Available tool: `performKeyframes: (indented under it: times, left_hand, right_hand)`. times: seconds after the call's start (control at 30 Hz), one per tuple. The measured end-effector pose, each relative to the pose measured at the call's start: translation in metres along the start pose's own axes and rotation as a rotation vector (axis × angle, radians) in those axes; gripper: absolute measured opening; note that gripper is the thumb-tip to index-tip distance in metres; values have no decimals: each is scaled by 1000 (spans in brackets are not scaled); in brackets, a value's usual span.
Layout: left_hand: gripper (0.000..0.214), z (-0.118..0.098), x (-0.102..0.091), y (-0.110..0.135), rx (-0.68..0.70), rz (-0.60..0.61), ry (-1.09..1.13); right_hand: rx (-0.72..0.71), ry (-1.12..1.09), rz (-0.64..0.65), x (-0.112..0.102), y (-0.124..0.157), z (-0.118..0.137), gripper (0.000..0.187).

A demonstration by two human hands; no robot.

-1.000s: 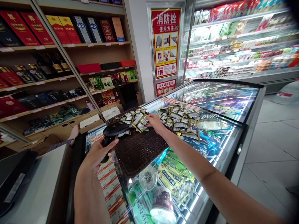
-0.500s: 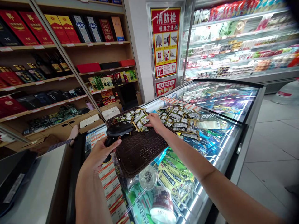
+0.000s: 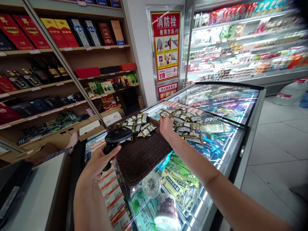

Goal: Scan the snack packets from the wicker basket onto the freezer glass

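Observation:
My left hand [image 3: 97, 162] is wrapped round the handle of a black barcode scanner [image 3: 115, 137], held over the near left corner of a dark brown wicker tray [image 3: 141, 154]. The tray lies on the glass lid of a chest freezer [image 3: 231, 141]. Several small green-and-white sachets [image 3: 141, 125] lie at the tray's far end. A bigger heap of the same sachets [image 3: 185, 123] is spread on the glass to the right. My right hand [image 3: 166, 124] reaches into that heap at its left edge; its fingers are curled among the sachets and mostly hidden.
Wooden shelves [image 3: 48, 83] with boxed goods and bottles fill the left wall. A red fire-hose notice [image 3: 165, 45] hangs on the pillar behind. An open chiller [image 3: 243, 45] runs along the right. A grey counter [image 3: 36, 195] sits at my near left. Tiled floor [image 3: 279, 144] lies right of the freezer.
My right hand has moved from the sachets on the tray to the right, into the heap on the glass. The view has shifted slightly. The scanner hand has stayed nearly still.

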State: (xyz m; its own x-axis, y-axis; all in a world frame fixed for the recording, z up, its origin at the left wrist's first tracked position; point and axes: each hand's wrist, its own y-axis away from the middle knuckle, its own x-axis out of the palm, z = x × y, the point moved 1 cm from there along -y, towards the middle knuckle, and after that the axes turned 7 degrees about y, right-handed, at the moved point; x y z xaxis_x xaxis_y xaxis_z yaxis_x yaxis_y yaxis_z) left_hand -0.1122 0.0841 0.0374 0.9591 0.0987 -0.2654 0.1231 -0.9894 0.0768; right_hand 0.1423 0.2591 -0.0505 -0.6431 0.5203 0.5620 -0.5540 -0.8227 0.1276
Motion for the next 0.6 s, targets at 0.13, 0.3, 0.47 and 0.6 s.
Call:
performKeyframes:
  times: [0.13, 0.3, 0.47, 0.6]
  left_hand:
    - [57, 0, -2, 0, 9, -15, -11]
    - [55, 1, 0, 4, 23, -19, 17]
    - [55, 6, -2, 1, 42, -6, 14]
    - [58, 10, -6, -5, 65, 37, -15]
  right_hand:
    - [67, 208, 65, -4, -9, -5, 14]
    - [-194, 808, 482, 2, 7, -20, 21]
    - [-515, 1487, 694, -1, 18, -33, 27]
    - [-588, 1665, 944, -5, 24, -29, 22]
